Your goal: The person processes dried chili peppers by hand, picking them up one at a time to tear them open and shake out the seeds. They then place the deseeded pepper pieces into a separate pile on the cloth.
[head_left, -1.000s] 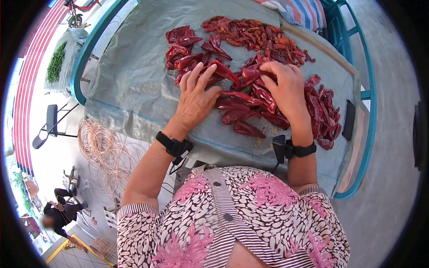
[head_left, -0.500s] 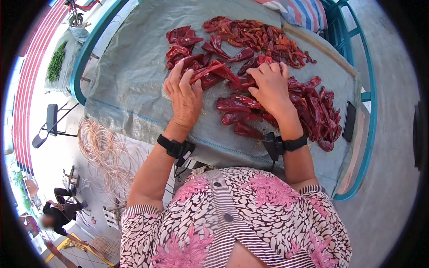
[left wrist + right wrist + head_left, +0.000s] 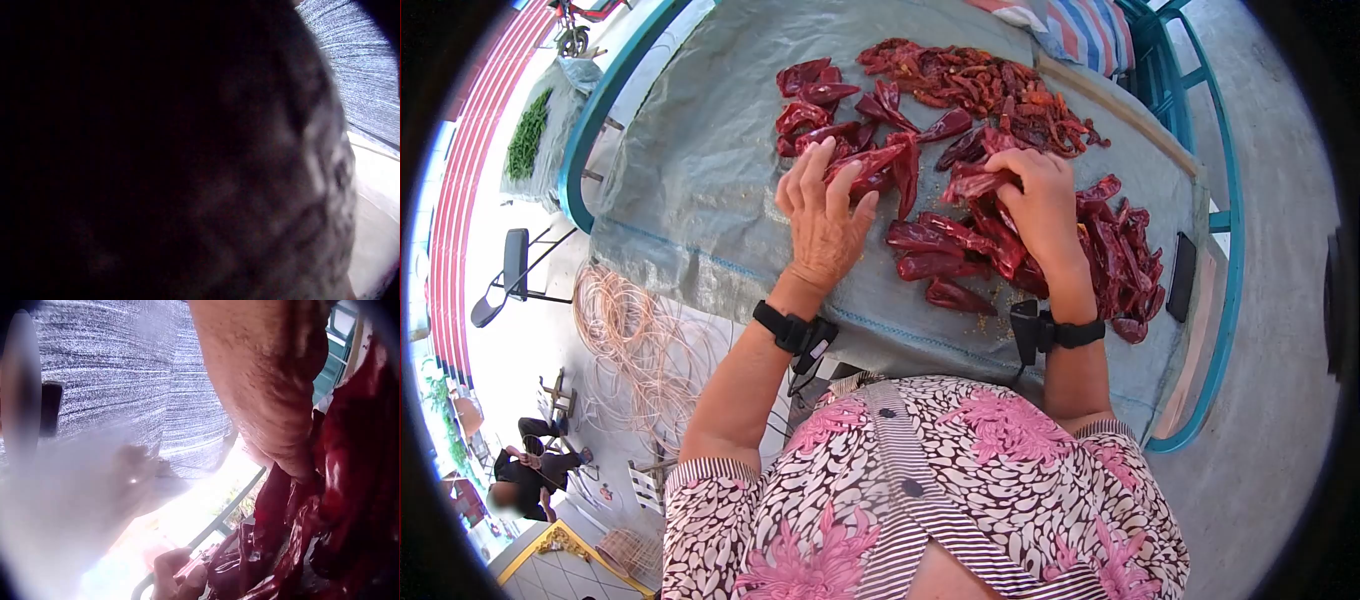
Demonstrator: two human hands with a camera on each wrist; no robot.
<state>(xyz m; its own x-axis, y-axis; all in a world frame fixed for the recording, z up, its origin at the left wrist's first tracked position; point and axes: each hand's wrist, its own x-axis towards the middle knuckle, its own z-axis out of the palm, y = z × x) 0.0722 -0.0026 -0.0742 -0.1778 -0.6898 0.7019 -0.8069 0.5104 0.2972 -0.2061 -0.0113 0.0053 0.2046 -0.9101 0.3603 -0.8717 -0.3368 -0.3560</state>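
Observation:
Dried red chili peppers lie in heaps on a grey-green woven sheet (image 3: 700, 190). My right hand (image 3: 1045, 205) pinches a dark red chili pepper (image 3: 978, 184) between thumb and fingers, over a pile of chili peppers (image 3: 925, 237) at the front. In the right wrist view, that hand (image 3: 269, 381) comes down onto shiny, wrinkled pods. My left hand (image 3: 825, 220) has its fingers spread, fingertips right at the left heap of chili peppers (image 3: 880, 165), the thumb standing apart. Its own wrist view is mostly dark.
Smaller, shrivelled chilies (image 3: 970, 80) are spread at the back. Another heap of peppers (image 3: 1125, 255) lies at the right, beside a black phone-like slab (image 3: 1181, 277). A teal metal frame (image 3: 1225, 250) borders the sheet. At lower left, a person (image 3: 530, 475) sits beyond coiled cord (image 3: 635, 340).
My right hand went left to the middle peppers, then came back right with a chili pepper pinched. The left hand moved up and left to the left heap, where a pepper shifted.

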